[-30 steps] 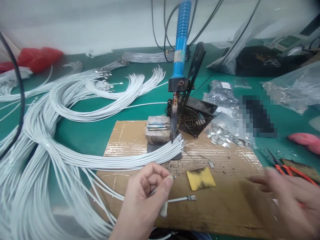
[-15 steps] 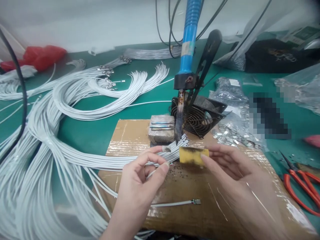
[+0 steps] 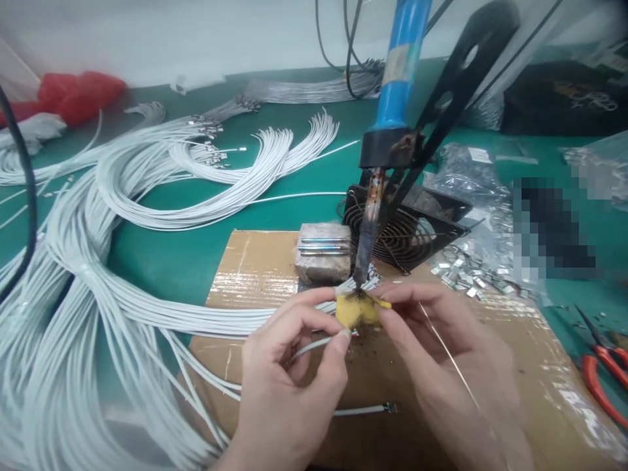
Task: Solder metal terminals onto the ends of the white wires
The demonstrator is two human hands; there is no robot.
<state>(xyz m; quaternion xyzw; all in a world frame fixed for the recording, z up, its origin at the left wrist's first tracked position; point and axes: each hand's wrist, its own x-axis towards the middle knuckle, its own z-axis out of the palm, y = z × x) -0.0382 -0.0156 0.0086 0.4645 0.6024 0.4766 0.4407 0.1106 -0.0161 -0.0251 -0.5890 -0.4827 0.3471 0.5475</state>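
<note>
A yellow sponge [image 3: 354, 313], blackened along its top, is pinched in my right hand [image 3: 454, 347]. It is bent around the tip of an upright soldering iron [image 3: 398, 85] with a blue handle. A thin solder wire [image 3: 449, 356] also runs through my right hand. My left hand [image 3: 294, 373] is closed on a white cable [image 3: 311, 347], whose coloured wire ends show by the thumb. The left index finger reaches the sponge's left edge. Another white cable [image 3: 360, 411] with a small metal connector lies below on the cardboard [image 3: 255, 261].
Large bundles of white cables [image 3: 88, 248] cover the left side. Behind the iron stand a grey block [image 3: 324, 261] and a black fan [image 3: 400, 239]. Small metal connectors [image 3: 471, 271] spill from a plastic bag at right, near red-handled pliers [image 3: 598, 376].
My right hand has moved the sponge left and bent it against the iron's tip. The left index finger now meets the sponge. The camera view has shifted slightly.
</note>
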